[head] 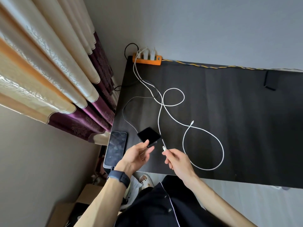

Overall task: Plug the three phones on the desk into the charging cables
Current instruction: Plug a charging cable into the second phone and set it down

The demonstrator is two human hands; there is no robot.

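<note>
My left hand holds a small black phone by its near end, lifted a little above the dark desk. My right hand pinches the plug end of a white charging cable, a short gap from the phone's port. A larger phone lies screen up at the desk's left front corner, with a cable at its near end. Another white cable loops across the desk, its free plug lying loose. A third dark phone rests at the far right.
An orange power strip with white chargers sits at the desk's far left corner against the wall. Curtains hang on the left. Cardboard boxes stand on the floor below the desk's left edge.
</note>
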